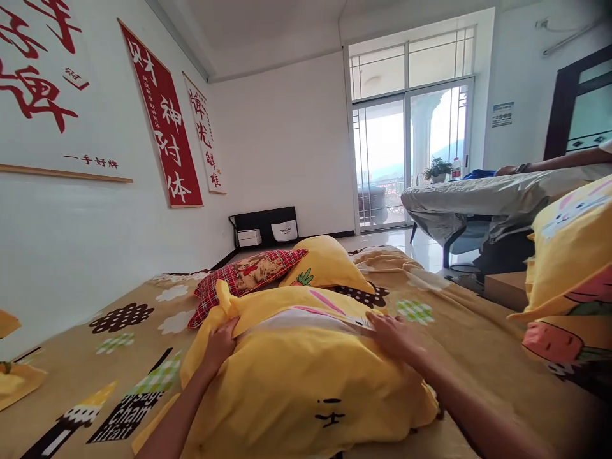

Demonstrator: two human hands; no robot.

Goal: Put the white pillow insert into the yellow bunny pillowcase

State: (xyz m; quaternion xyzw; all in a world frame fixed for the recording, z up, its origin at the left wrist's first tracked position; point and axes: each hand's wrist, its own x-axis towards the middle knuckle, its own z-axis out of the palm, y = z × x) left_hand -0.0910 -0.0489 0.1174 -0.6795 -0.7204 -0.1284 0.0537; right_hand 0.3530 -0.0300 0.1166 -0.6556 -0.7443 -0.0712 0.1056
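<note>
Pillow (296, 382): lay yellow and creased
Left hand (222, 344): grasped its left side
Right hand (394, 335): grasped its right side
Rabbit print (308, 317): probably called for even tension — hands level

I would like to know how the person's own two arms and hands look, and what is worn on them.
The left hand and the right hand are without gloves. The left forearm and the right forearm narrow toward the hands; no sleeve, watch, bracelet, cable or marking is visible there. Rings I cannot judge, as each hand is partly hidden.
</note>
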